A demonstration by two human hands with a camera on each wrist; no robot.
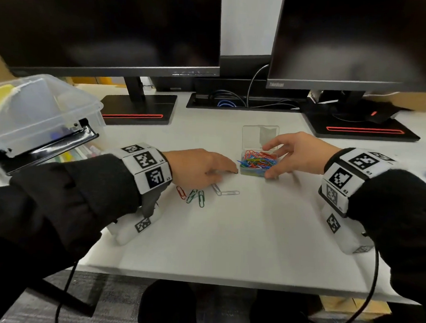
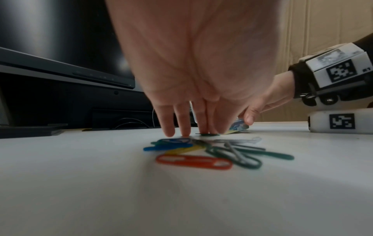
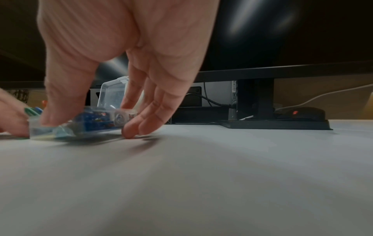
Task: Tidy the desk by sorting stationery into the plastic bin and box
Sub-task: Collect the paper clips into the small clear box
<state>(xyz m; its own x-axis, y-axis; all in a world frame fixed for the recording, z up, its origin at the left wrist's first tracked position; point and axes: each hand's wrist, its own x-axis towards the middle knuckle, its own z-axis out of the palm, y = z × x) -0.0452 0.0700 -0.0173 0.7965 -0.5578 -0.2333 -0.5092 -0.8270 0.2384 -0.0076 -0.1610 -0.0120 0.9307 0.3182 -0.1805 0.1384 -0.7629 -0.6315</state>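
A small clear box [image 1: 251, 172] full of coloured paper clips stands mid-desk, its lid [image 1: 260, 136] hinged upright. My right hand [image 1: 268, 161] grips the box, thumb on the near side and fingers on the far rim; the right wrist view shows the same hold [image 3: 88, 115] on the box [image 3: 95, 123]. My left hand [image 1: 227, 174] reaches to the box's left corner, thumb and forefinger tips pinching a dark green clip [image 2: 207, 134] flat on the desk. Behind that hand lie loose clips: red [image 1: 180, 192], green [image 1: 201, 198], white [image 1: 226, 192].
A large clear plastic bin [image 1: 50, 110] sits at the left with a black clipboard [image 1: 46, 144] leaning out of it. Two monitors on black stands [image 1: 136, 106] [image 1: 360, 126] line the back, with a mouse [image 1: 377, 112] and cables behind.
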